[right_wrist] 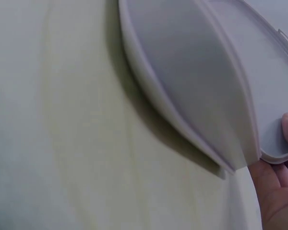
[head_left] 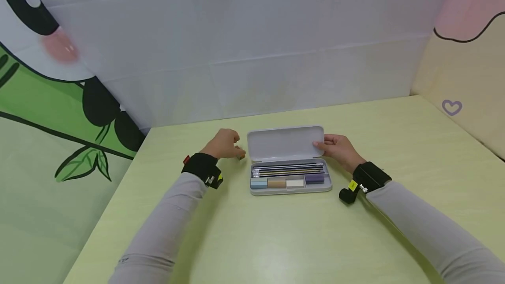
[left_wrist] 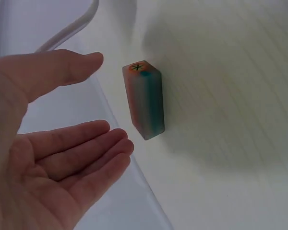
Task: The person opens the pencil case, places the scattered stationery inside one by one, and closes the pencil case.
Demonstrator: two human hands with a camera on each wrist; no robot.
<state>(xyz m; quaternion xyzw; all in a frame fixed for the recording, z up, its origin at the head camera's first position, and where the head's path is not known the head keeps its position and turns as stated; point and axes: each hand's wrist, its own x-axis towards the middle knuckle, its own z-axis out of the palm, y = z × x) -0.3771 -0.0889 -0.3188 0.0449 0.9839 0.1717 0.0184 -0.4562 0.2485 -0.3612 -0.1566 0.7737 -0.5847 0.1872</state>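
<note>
A white pencil case (head_left: 291,191) lies on the table with its lid (head_left: 286,143) raised. My right hand (head_left: 341,150) pinches the lid's right edge, thumb on the inner face and fingers behind, as the right wrist view also shows. To the left of the case, my left hand (head_left: 224,144) reaches down with thumb and fingers apart. Just beyond its fingertips in the left wrist view stands a small block (left_wrist: 146,103), orange and teal with a star-like mark on its end. No contact between them shows there.
Inside the case lie several pencils (head_left: 288,170) in the back section. In front sit a light blue block (head_left: 259,184), a tan block (head_left: 277,183), a white block (head_left: 295,183) and a purple block (head_left: 314,179). A pale wall (head_left: 276,56) borders the table's far edge.
</note>
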